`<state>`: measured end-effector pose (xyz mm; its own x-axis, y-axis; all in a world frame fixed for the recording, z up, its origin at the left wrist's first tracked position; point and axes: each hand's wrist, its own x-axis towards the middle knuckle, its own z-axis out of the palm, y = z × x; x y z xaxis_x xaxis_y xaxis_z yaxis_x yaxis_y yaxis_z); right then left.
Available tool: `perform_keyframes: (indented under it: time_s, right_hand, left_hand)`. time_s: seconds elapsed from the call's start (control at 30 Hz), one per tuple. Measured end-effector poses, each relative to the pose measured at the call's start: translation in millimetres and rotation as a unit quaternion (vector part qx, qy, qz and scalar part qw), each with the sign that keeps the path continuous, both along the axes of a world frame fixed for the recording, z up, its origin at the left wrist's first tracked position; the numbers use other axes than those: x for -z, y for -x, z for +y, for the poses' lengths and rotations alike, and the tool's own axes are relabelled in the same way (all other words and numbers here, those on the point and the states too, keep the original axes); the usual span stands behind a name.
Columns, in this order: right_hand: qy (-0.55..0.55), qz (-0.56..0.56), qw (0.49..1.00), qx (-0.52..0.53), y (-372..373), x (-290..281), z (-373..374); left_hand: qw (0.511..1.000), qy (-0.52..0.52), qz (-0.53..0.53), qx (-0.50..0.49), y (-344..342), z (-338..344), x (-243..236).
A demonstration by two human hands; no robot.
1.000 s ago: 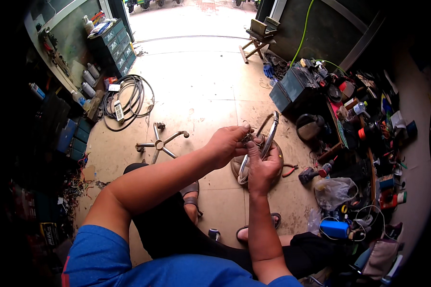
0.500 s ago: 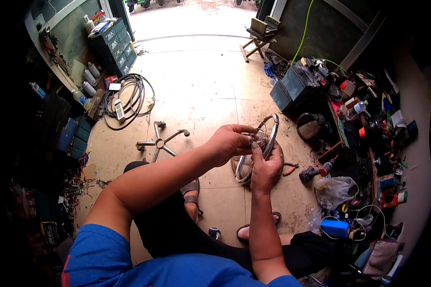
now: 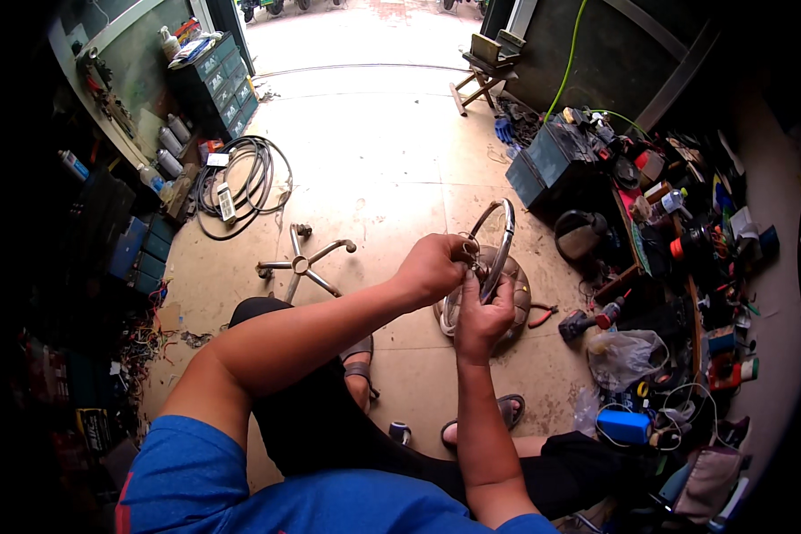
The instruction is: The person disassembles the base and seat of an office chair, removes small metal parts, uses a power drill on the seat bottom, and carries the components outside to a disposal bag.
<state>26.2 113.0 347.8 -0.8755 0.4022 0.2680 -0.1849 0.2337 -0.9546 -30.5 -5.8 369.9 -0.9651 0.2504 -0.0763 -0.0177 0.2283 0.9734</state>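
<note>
With twelve at the top of the view, a tan tiled floor [image 3: 365,142] fills the middle. A dark drawer cabinet [image 3: 215,87] stands between ten and eleven o'clock. A coil of black cable [image 3: 206,198] lies at ten, and a metal chair base [image 3: 301,265] with splayed legs lies at nine, bearing no seat. Between three and four, a round brown cushion [image 3: 521,289] lies on the floor, partly hidden beneath the hands.

The silver hoop [image 3: 506,233] is just off the centre toward three o'clock, gripped over the cushion; whether the two touch is unclear. The right hand [image 3: 487,319] has its fingers curled around the hoop's near side, thumb pointing toward twelve. The left hand [image 3: 432,270] comes in from about eight, its thumb and forefinger seemingly pinching a small wire piece [image 3: 468,248] beside the hoop. Its remaining fingers are tucked in.

Beyond the cushion, between three and four, lie a drill [image 3: 578,325] and red-handled pliers [image 3: 544,314], both out of the hands.

The handwork looks under way rather than finished: hoop and wire piece are both held. Whether the wire is fastened, and how much is left, cannot be told.
</note>
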Motion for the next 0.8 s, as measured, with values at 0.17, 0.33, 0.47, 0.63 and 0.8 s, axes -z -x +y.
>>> perform_keyframes:
  time_s: [0.17,0.33,0.47,0.63,0.8]
  right_hand:
    - [0.054,-0.018,0.998,-0.013,0.5,7.5,8.6]
    - [0.046,-0.005,0.999,-0.001,0.2,8.6,10.5]
    - [0.053,0.014,0.998,0.008,1.8,10.3,11.7]
    - [-0.003,-0.017,0.999,0.044,-3.9,-0.2,10.4]
    - [-0.011,-0.002,0.997,0.071,-3.5,5.2,8.9]
  left_hand:
    - [1.000,0.005,-0.019,0.014,-5.4,0.2,-15.6]
    - [0.994,0.104,0.044,0.014,-13.9,4.0,-31.9]
    - [0.988,0.123,0.090,-0.005,-16.2,7.2,-30.5]
    - [0.968,0.188,0.169,-0.005,-20.6,13.6,-28.8]
    - [0.941,0.228,0.251,-0.008,-25.3,21.9,-25.4]
